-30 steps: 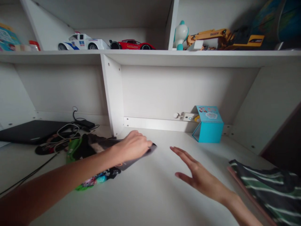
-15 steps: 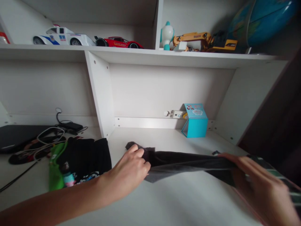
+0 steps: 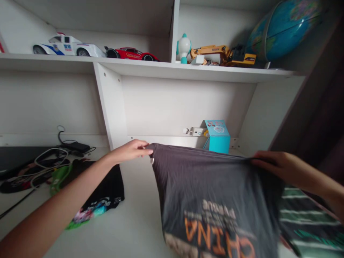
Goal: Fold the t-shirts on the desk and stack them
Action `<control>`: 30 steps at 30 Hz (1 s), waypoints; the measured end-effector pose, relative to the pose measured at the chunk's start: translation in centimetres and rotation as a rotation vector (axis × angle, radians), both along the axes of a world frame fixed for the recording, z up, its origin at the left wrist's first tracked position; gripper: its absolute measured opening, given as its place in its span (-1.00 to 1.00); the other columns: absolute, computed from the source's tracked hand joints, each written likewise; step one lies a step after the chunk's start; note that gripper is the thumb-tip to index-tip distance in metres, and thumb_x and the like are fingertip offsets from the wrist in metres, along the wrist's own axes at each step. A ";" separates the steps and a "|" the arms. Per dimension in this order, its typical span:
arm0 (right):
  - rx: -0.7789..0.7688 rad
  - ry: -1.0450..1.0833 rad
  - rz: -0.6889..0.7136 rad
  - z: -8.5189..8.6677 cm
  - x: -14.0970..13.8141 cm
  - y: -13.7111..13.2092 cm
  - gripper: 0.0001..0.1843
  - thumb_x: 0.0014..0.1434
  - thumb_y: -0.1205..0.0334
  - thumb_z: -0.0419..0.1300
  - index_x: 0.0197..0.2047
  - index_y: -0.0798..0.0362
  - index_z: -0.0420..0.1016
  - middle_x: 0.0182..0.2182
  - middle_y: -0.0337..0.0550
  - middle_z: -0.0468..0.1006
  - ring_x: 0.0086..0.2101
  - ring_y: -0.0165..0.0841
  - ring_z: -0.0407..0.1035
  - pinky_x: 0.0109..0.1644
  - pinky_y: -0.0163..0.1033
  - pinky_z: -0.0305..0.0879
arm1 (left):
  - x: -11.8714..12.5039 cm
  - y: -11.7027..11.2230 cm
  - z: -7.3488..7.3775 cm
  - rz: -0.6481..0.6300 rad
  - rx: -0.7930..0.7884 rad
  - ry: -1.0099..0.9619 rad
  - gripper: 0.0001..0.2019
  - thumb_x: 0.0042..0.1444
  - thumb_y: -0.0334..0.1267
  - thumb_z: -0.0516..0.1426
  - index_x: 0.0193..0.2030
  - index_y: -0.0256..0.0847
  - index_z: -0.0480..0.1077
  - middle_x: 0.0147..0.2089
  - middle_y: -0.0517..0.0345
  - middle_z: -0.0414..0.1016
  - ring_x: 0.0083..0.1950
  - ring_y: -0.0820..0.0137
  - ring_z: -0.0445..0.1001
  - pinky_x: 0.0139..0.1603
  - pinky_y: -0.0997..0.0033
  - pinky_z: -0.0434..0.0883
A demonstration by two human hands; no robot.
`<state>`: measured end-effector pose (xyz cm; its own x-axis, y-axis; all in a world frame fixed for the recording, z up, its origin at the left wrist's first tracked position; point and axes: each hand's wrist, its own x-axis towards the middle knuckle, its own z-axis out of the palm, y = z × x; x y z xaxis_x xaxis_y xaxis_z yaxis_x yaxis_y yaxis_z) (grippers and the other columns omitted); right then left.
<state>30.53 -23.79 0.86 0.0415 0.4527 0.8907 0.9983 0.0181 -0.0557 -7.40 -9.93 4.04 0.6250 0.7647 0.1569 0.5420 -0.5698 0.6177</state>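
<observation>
Above the white table (image 3: 134, 215), we held a dark grey garment (image 3: 209, 179) by its upper edge, the fingers of our left hand (image 3: 128, 150) pinching one end and those of our right hand (image 3: 285, 165) gripping near the other, apparently to keep it taut.

A dark grey garment (image 3: 209, 179) is held by its taut far edge over the bench (image 3: 134, 222), draped nearward, its orange lettering (image 3: 204, 234) turned upside down, a white tag (image 3: 152, 161) shown at the far left corner.
</observation>
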 end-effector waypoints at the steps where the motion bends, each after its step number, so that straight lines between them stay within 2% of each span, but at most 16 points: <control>1: 0.011 -0.001 -0.004 1.2 0.1 0.8 -0.70 0.23 0.10 -0.07 -0.23 -0.01 0.45 -0.33 -0.16 0.50 -0.31 -0.36 0.39 -0.26 -0.30 0.24 | 0.6 2.1 -0.4 0.071 -0.001 -0.012 -0.75 0.08 -0.08 0.03 -0.42 -0.20 0.37 -0.45 0.20 0.39 -0.42 0.43 0.33 -0.39 0.48 0.28; 3: 0.033 0.000 -0.005 3.5 0.4 2.9 -0.68 0.23 0.10 -0.09 -0.20 0.00 0.45 -0.33 -0.14 0.51 -0.33 -0.35 0.38 -0.28 -0.30 0.21 | 1.5 5.9 -0.4 0.238 0.085 -0.065 -0.77 0.06 -0.10 0.04 -0.42 -0.20 0.38 -0.48 0.19 0.41 -0.46 0.43 0.32 -0.40 0.45 0.28; 5: 0.046 0.003 -0.001 5.5 0.6 5.3 -0.68 0.22 0.11 -0.09 -0.17 0.02 0.43 -0.32 -0.13 0.51 -0.34 -0.36 0.37 -0.28 -0.30 0.20 | 1.7 8.2 1.2 0.377 0.275 -0.169 -0.80 0.05 -0.15 0.04 -0.40 -0.21 0.39 -0.45 0.17 0.43 -0.46 0.43 0.33 -0.37 0.42 0.31; 6: 0.064 0.014 -0.006 6.3 0.7 6.4 -0.68 0.22 0.10 -0.08 -0.17 0.03 0.44 -0.34 -0.13 0.50 -0.36 -0.36 0.36 -0.29 -0.31 0.19 | 1.6 8.6 2.5 0.423 0.373 -0.226 -0.83 0.04 -0.20 0.03 -0.38 -0.22 0.40 -0.42 0.16 0.44 -0.45 0.43 0.35 -0.35 0.41 0.31; 9: 0.153 0.059 0.005 7.9 0.7 8.2 -0.67 0.20 0.07 -0.04 -0.20 0.07 0.45 -0.40 -0.15 0.48 -0.40 -0.41 0.32 -0.31 -0.35 0.16 | 0.5 6.7 6.1 0.467 0.611 -0.316 -0.83 0.04 -0.32 0.00 -0.28 -0.23 0.39 -0.36 0.17 0.42 -0.37 0.43 0.38 -0.27 0.44 0.30; 11: 0.146 0.056 0.071 7.6 0.8 7.8 -0.66 0.20 0.06 -0.03 -0.21 0.11 0.45 -0.39 -0.15 0.45 -0.39 -0.45 0.30 -0.29 -0.38 0.15 | -0.4 3.9 7.0 0.425 0.722 -0.249 -0.81 0.05 -0.35 -0.01 -0.23 -0.25 0.39 -0.29 0.18 0.41 -0.28 0.41 0.38 -0.26 0.47 0.29; 12: 0.101 0.041 0.124 7.0 1.0 7.2 -0.65 0.20 0.05 -0.03 -0.21 0.11 0.44 -0.37 -0.14 0.44 -0.38 -0.46 0.29 -0.28 -0.39 0.16 | -0.7 2.3 6.8 0.379 0.768 -0.187 -0.80 0.04 -0.36 -0.01 -0.23 -0.26 0.39 -0.25 0.18 0.41 -0.24 0.40 0.38 -0.24 0.48 0.28; 14: -0.042 0.016 0.255 4.7 1.7 5.5 -0.66 0.19 0.01 -0.01 -0.24 0.08 0.43 -0.37 -0.14 0.43 -0.38 -0.46 0.31 -0.29 -0.40 0.19 | -1.4 -0.6 5.2 0.251 0.784 -0.028 -0.79 0.02 -0.40 -0.01 -0.25 -0.28 0.41 -0.17 0.17 0.40 -0.18 0.40 0.37 -0.20 0.50 0.28; 16: -0.215 0.010 0.392 1.2 3.0 3.7 -0.69 0.15 -0.04 0.04 -0.28 0.01 0.44 -0.37 -0.13 0.45 -0.39 -0.42 0.36 -0.33 -0.39 0.26 | -1.8 -3.1 2.3 0.107 0.686 0.140 -0.77 0.01 -0.45 -0.03 -0.28 -0.23 0.42 -0.15 0.18 0.41 -0.18 0.45 0.39 -0.17 0.54 0.29; 18: -0.431 0.013 0.491 -2.9 4.5 1.9 -0.76 0.09 -0.03 0.12 -0.30 -0.09 0.46 -0.35 -0.12 0.50 -0.37 -0.34 0.43 -0.34 -0.38 0.34 | -2.2 -4.9 -1.1 -0.022 0.497 0.303 -0.73 0.00 -0.49 -0.03 -0.28 -0.16 0.44 -0.18 0.20 0.44 -0.22 0.48 0.42 -0.17 0.58 0.29; 20: -0.675 0.029 0.531 -7.0 5.8 0.4 -0.84 0.06 0.03 0.17 -0.25 -0.22 0.47 -0.31 -0.14 0.54 -0.33 -0.28 0.46 -0.31 -0.36 0.41 | -2.3 -6.0 -4.2 -0.143 0.263 0.463 -0.72 -0.02 -0.47 0.05 -0.22 -0.07 0.45 -0.22 0.22 0.47 -0.25 0.47 0.45 -0.22 0.59 0.30; 21: -0.791 0.044 0.539 -8.7 6.2 -0.2 -0.79 0.06 0.06 0.17 -0.18 -0.31 0.44 -0.27 -0.16 0.55 -0.30 -0.26 0.47 -0.29 -0.35 0.42 | -2.2 -6.2 -5.5 -0.198 0.149 0.540 -0.71 -0.04 -0.43 0.11 -0.17 -0.04 0.45 -0.25 0.22 0.48 -0.27 0.45 0.46 -0.26 0.58 0.32; 23: -0.963 0.087 0.544 -11.1 6.2 -0.9 -0.65 0.09 0.07 0.13 -0.03 -0.46 0.32 -0.15 -0.23 0.52 -0.22 -0.27 0.45 -0.23 -0.35 0.43 | -1.5 -6.1 -7.1 -0.288 -0.019 0.636 -0.64 -0.08 -0.33 0.18 -0.08 -0.02 0.42 -0.30 0.19 0.51 -0.31 0.39 0.48 -0.35 0.56 0.34; 25: -1.042 0.118 0.528 -12.3 4.9 -0.5 -0.61 0.14 0.04 0.05 0.05 -0.47 0.22 -0.04 -0.30 0.44 -0.09 -0.30 0.38 -0.11 -0.30 0.40 | 0.2 -5.0 -8.1 -0.346 -0.047 0.593 -0.67 0.00 -0.27 0.14 -0.04 -0.07 0.41 -0.27 0.14 0.52 -0.27 0.38 0.49 -0.32 0.53 0.36; 28: -1.057 0.097 0.482 -13.3 1.3 2.2 -0.60 0.22 -0.01 -0.09 0.11 -0.23 0.25 0.07 -0.25 0.34 0.08 -0.31 0.19 0.11 -0.18 0.21 | 4.4 -2.0 -9.8 -0.347 0.124 0.361 -0.69 0.17 -0.28 -0.02 0.03 -0.18 0.35 -0.01 0.03 0.43 -0.01 0.39 0.40 -0.01 0.45 0.29; 30: -1.045 0.065 0.384 -14.5 -1.1 4.7 -0.48 0.21 -0.07 -0.10 0.17 -0.04 0.20 0.16 -0.10 0.20 0.16 -0.25 0.04 0.19 -0.07 0.05 | 7.1 0.5 -11.7 -0.258 0.234 0.292 -0.62 0.22 -0.22 -0.10 0.15 -0.24 0.22 0.18 -0.06 0.23 0.17 0.34 0.22 0.15 0.34 0.15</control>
<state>29.41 -19.07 -13.61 -0.2296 0.9711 0.0658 0.9312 0.2388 -0.2755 -0.30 -9.48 -7.70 0.8342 0.5431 0.0960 0.4965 -0.8153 0.2981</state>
